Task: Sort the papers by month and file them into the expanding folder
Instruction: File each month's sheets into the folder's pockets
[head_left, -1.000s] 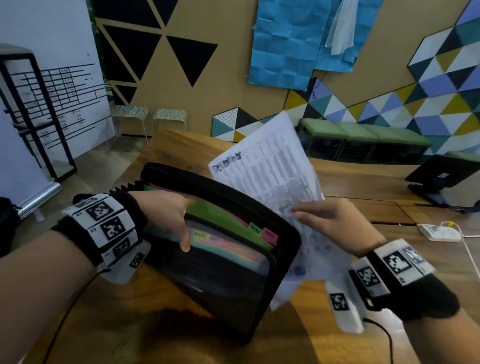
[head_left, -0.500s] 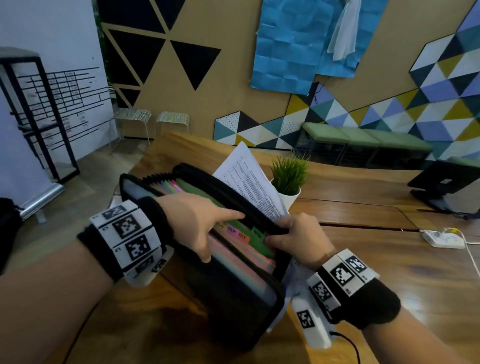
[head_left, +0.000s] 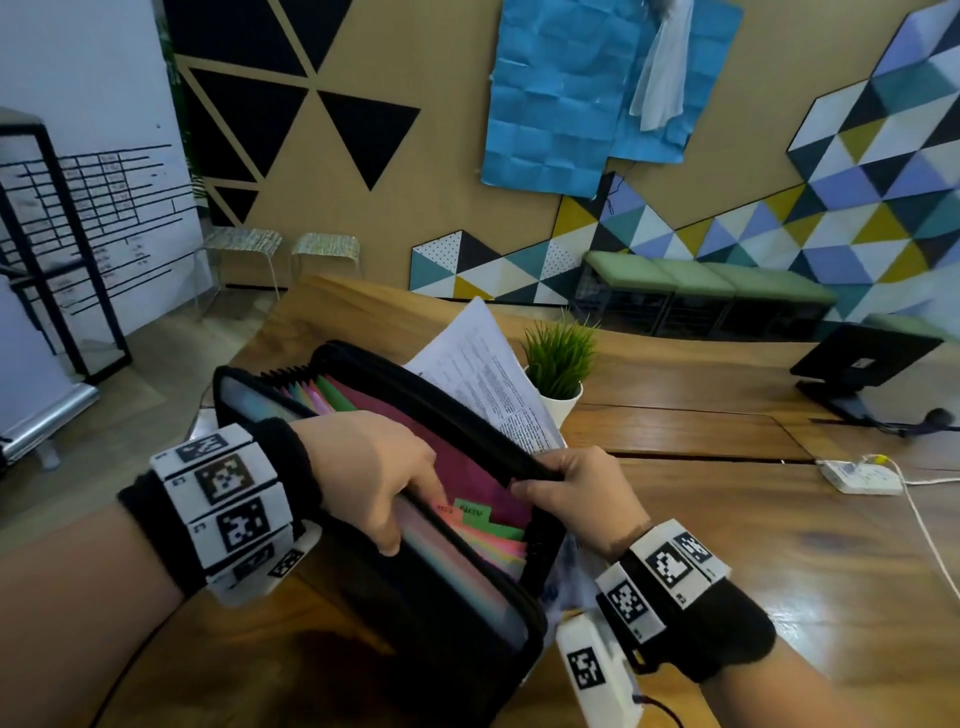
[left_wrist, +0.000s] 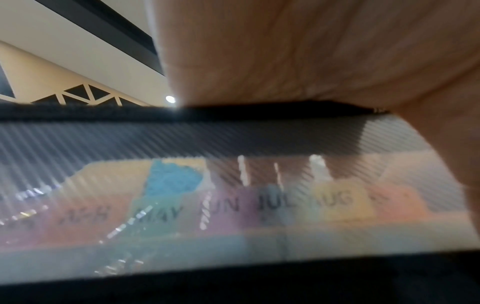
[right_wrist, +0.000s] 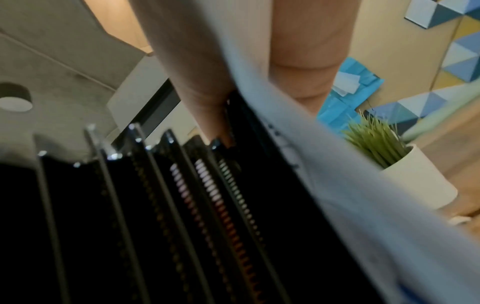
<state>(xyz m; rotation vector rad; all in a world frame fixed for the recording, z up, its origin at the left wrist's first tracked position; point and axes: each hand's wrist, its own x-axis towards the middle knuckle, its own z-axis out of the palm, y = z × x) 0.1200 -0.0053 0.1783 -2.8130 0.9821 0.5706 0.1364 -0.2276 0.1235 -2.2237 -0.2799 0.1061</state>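
The black zippered expanding folder (head_left: 363, 597) stands open on the wooden surface (head_left: 779, 571) between my arms. My left hand (head_left: 371, 475) grips its near wall, fingers curled down among the coloured month-tabbed dividers (head_left: 483, 525), thumb outside. My right hand (head_left: 576, 493) clamps the far rim together with the white printed sheet of paper (head_left: 483, 374), which stands behind the folder, outside it. A small green potted plant in a white pot (head_left: 558, 371) sits just beyond.

Glossy varnished wood on the desk (head_left: 727, 545). Black cloth rim and ribbed translucent plastic front on the expanding folder (head_left: 457, 613), matt coloured dividers inside. Thin white printed paper for the papers (head_left: 483, 374)
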